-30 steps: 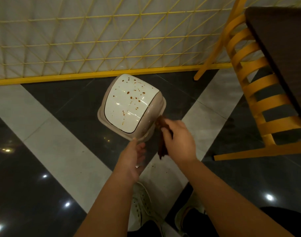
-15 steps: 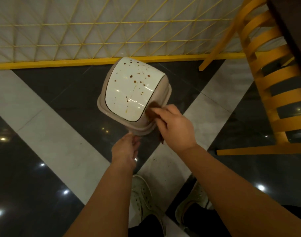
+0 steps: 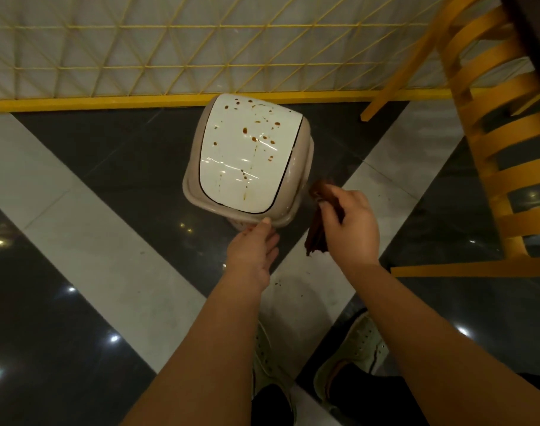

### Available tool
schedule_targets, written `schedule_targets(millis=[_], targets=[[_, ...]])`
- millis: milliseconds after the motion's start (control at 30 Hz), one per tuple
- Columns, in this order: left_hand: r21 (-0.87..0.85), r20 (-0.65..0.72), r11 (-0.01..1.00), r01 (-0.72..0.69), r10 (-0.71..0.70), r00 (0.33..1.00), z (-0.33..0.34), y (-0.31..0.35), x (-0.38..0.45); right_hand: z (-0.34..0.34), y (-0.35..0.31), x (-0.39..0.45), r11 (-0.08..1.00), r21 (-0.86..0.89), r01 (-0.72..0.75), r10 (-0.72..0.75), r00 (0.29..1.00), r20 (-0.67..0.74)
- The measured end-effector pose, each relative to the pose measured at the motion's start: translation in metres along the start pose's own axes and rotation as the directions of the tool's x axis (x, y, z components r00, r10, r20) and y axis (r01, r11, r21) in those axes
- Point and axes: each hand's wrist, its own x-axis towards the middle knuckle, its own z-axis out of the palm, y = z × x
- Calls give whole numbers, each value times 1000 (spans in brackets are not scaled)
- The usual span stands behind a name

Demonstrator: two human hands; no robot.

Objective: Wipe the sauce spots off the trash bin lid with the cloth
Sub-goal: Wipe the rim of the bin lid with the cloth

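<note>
A beige trash bin (image 3: pixel 302 167) stands on the floor with a glossy white swing lid (image 3: pixel 232 167) dotted with brown sauce spots (image 3: pixel 253 136) and thin runs. My left hand (image 3: pixel 253 253) touches the bin's near rim with its thumb; the fingers lie under the rim, partly hidden. My right hand (image 3: pixel 351 222) grips a folded dark brown cloth (image 3: pixel 316 235) just right of the bin, clear of the lid. The cloth hangs down below the fingers.
A yellow lattice fence (image 3: pixel 170 53) with a yellow base rail runs close behind the bin. A yellow slatted chair (image 3: pixel 493 149) stands at the right beside a dark table edge (image 3: pixel 536 32). My shoes (image 3: pixel 358 355) are on the grey and black tiled floor.
My right hand with the cloth has drawn back from the bin's right edge to the side. The view has shifted, so the bin sits more upright and centred. My left hand stays at the near rim.
</note>
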Motion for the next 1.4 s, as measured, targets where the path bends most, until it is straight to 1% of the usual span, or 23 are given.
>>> schedule_targets(millis=[100, 167, 233, 300, 367, 433, 533, 600, 667, 733, 767, 800, 833, 867, 933, 967, 1000, 1067, 1167, 1267, 1300, 1400], targets=[[-66, -49, 997, -26, 23, 999, 9, 0, 5, 6, -9, 22, 995, -91, 45, -36, 994, 101], [-66, -75, 997, -50, 45, 996, 10, -2, 6, 14, -13, 28, 994, -112, 9, 7, 989, 145], [-59, -92, 996, -60, 55, 994, 7, -4, 7, 22, -13, 19, 994, -108, -32, 47, 988, 146], [-40, -110, 997, -69, 64, 992, 2, -4, 6, 26, -12, -4, 993, -107, 42, -26, 989, 148], [-20, -118, 996, -88, 85, 989, -2, -4, 7, 22, -10, -18, 989, -98, 113, -94, 979, 179], [8, -117, 995, -95, 95, 989, -4, -6, 6, 16, -7, -12, 985, -127, 118, -90, 974, 207], [51, -81, 996, -66, 70, 994, -3, -7, 1, 18, -11, 1, 992, -124, 12, 8, 988, 152], [78, -60, 995, -59, 63, 996, -4, -8, 0, 24, -16, -7, 995, -96, -10, 20, 994, 110], [87, -57, 994, -71, 77, 995, -8, -6, 0, 27, -17, -26, 994, -98, 46, -33, 991, 132], [100, -72, 992, -73, 81, 994, -11, -4, -1, 25, -14, -41, 979, -133, 155, -120, 964, 237], [112, -79, 991, -72, 81, 994, -13, -3, -2, 24, -10, -45, 966, -160, 204, -150, 943, 296], [116, -82, 991, -69, 79, 994, -13, -2, -3, 22, -6, -45, 957, -183, 227, -160, 932, 324], [116, -80, 991, -64, 73, 994, -14, -2, -5, 19, -2, -43, 958, -203, 202, -131, 939, 316], [109, -77, 992, -59, 68, 995, -13, -2, -6, 15, 1, -37, 971, -202, 130, -73, 961, 265], [106, -79, 992, -63, 72, 994, -14, -2, -5, 9, 5, -21, 990, -138, -15, 32, 992, 119], [109, -79, 992, -70, 79, 994, -14, -3, -4, 8, 2, -14, 993, -112, -32, 40, 997, 70], [113, -80, 991, -76, 85, 993, -14, -3, -2, 11, -3, -9, 994, -106, -16, 22, 998, 51], [116, -84, 989, -87, 97, 992, -14, -3, 0, 21, -15, -9, 996, -87, 33, -27, 997, 70], [129, -93, 987, -96, 108, 990, -17, -4, 2, 34, -16, -33, 997, -77, 28, -16, 988, 154], [125, -88, 988, -93, 104, 991, -21, -4, 5, 26, -3, -45, 981, -116, 157, -124, 960, 251], [125, -88, 988, -92, 103, 991, -20, -3, 4, 21, -1, -39, 981, -116, 157, -126, 963, 240], [131, -92, 987, -89, 102, 991, -15, -3, 1, 12, -8, -12, 996, -83, 26, -19, 995, 93]])
